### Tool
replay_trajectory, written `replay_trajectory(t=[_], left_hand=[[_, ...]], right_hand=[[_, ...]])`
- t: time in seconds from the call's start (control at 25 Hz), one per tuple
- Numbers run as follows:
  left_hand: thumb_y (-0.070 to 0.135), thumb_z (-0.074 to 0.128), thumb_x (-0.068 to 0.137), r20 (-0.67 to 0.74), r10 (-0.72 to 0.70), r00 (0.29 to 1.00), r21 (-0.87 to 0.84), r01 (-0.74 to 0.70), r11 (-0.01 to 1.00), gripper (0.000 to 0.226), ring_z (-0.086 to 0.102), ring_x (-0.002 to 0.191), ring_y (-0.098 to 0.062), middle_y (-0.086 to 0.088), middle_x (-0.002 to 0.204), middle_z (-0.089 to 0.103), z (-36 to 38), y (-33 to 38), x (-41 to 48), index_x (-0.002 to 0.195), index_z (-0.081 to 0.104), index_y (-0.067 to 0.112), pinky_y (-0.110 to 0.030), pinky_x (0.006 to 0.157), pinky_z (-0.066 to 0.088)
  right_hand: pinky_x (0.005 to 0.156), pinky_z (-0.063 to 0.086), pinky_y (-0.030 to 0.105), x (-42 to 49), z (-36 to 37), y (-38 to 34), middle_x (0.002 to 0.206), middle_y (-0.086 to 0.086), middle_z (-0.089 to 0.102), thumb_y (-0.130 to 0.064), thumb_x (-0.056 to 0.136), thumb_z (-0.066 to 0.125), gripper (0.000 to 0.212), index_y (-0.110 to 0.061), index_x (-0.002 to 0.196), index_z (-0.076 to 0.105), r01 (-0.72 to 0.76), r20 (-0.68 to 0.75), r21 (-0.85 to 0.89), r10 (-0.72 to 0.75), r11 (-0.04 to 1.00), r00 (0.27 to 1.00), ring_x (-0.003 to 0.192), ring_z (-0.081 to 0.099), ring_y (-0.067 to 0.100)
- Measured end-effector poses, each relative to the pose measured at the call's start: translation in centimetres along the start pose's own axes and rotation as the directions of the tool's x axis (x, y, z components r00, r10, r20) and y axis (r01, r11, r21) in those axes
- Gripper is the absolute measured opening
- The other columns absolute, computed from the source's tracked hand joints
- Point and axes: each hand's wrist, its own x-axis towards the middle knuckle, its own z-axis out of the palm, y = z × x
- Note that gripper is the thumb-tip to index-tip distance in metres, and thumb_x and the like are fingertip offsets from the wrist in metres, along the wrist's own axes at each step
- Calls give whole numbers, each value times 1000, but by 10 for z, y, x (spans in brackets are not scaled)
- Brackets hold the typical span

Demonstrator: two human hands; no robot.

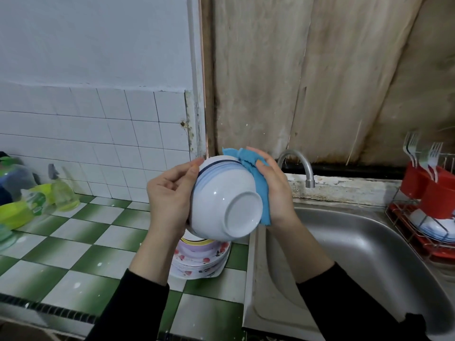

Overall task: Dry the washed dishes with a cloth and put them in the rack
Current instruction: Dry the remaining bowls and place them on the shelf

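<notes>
I see a green-and-white checked counter [81, 244] at the left, with a spray bottle [61, 190] and a green tub [14, 215] at its far-left edge. A steel sink [357, 254] fills the right, its curved tap [299, 166] on the far side below stained wooden boards [320, 70].

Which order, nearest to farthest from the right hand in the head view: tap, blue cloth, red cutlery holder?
1. blue cloth: held in the right hand, against the bowl.
2. tap: just to the hand's right.
3. red cutlery holder: at the far right edge.
</notes>
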Motion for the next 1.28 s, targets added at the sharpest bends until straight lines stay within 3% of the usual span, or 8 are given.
replay_trajectory(t=[0.32,0.44,0.56,0.64,0.72,0.88,1.0,1.28], left_hand=[[14,68,82,321,508,799,216,-584,782,15,62,73,13,23,86,67,7,-8,-26,96,71,16,-5,67,47],[44,65,79,24,419,908,354,-400,845,20,53,79,1,22,81,60,17,-20,-24,99,66,39,-10,68,41],[61,51,78,-136,21,990,262,15,965,40,51,108,-15,3,114,55,29,-26,-27,117,56,52,-27,99,43],[42,48,89,-108,-278,955,36,283,959,34,58,98,-22,-6,119,58,34,-21,-25,119,53,56,-45,86,52],[21,42,91,-93,-397,913,-30,396,918,43,59,86,-25,-10,116,61,31,-18,-22,115,57,54,-38,63,50],[3,37,86,-162,-301,940,-54,296,954,53,57,104,-20,-5,129,57,19,-20,-16,110,64,41,-29,76,47],[4,40,88,-128,-238,963,-38,235,971,47,55,113,-17,-4,134,56,14,-26,-14,118,61,33,-19,80,47],[18,44,77,9,-131,991,-87,132,987,42,61,112,-31,-20,120,64,6,-31,-18,111,67,23,-42,98,48]], right_hand=[[61,45,17,4,3,-17,66,-8,63,-22,87,50,19,-10,81,64,182,16,-244,-184,953,983,62,56,4],[57,39,12,2,8,-10,56,-17,56,-18,91,49,25,-18,67,55,318,-65,-378,-367,869,928,56,49,-4],[55,40,13,-6,15,2,58,-16,54,-15,94,52,24,-18,70,55,442,-123,-424,-534,790,836,56,51,-2],[55,42,17,-16,16,9,64,-14,53,-19,93,51,18,-12,78,57,545,-70,-465,-643,697,763,58,50,0],[55,41,18,-28,18,15,63,-9,49,-21,92,49,18,-13,77,55,581,-34,-450,-663,678,748,59,48,2],[68,46,30,-20,24,1,69,0,55,-34,91,56,29,-13,71,55,52,-349,-188,-116,981,930,69,53,13],[96,49,46,3,21,-6,109,6,62,-52,89,52,42,-22,117,51,-460,-349,-110,399,881,848,102,62,25],[97,50,33,-29,38,11,114,9,62,-4,96,55,35,-9,129,46,-274,268,-526,463,805,845,109,62,21]])
